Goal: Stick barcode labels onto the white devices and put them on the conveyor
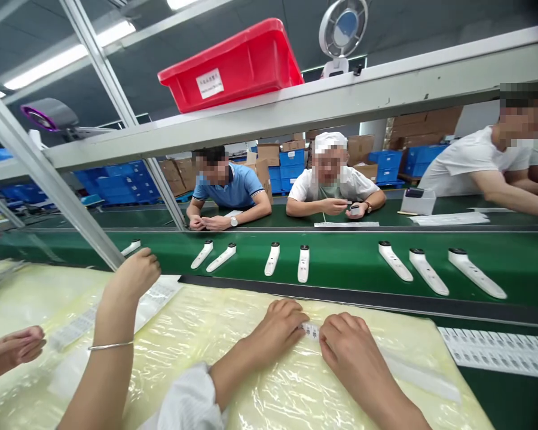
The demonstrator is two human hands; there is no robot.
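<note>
Label strip (311,331), white with rows of small dark printed marks, mostly hidden, shows between my left hand (280,328) and right hand (352,346); I see both hands' fingers gripping it near the far edge of the yellowish film-covered table (197,334).

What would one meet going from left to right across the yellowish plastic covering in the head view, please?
A neighbour's hand, a bangled arm, the left hand, a printed strip, the right hand.
</note>
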